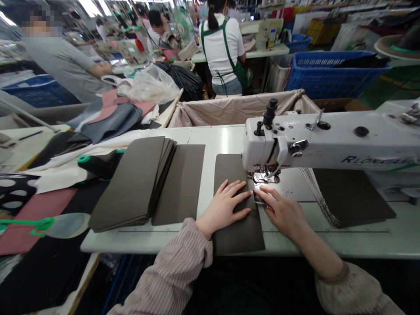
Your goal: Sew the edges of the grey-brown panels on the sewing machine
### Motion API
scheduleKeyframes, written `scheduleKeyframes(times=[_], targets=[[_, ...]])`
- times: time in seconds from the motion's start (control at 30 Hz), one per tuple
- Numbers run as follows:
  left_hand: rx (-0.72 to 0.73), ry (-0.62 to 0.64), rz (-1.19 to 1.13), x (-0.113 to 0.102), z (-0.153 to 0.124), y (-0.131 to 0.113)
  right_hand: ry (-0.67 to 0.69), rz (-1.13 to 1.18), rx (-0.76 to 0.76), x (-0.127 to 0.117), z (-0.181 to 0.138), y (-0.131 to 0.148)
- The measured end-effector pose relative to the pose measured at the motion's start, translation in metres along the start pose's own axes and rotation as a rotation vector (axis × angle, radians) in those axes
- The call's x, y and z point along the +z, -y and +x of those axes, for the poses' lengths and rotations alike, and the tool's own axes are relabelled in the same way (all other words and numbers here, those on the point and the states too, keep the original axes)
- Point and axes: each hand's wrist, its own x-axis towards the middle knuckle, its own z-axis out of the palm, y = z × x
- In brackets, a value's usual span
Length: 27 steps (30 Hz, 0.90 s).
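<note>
A dark grey-brown panel (229, 170) lies flat on the white table (210, 135) under the needle of a white sewing machine (328, 140). My left hand (225, 208) rests open on the panel, fingers spread and flat. Just in front of the presser foot (262, 177), my right hand (282, 212) presses on the panel's right edge with its fingers close together. What, if anything, is pinched under those fingertips is too small to name.
A thick stack of like panels (131, 183) and a single one (180, 183) lie to the left. Another stack (348, 197) sits under the machine arm. A cloth-lined bin (236, 109) stands behind the table. Other people work farther back, near blue crates (328, 74).
</note>
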Motion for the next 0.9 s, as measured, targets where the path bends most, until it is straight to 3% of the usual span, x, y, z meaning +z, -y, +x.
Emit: scheduleKeyframes(times=[0.9], targets=[[-0.013,-0.009,0.017,0.0026,0.0008,0.0006,0.009,0.015,0.004,0.0008,0.0001,-0.0007]])
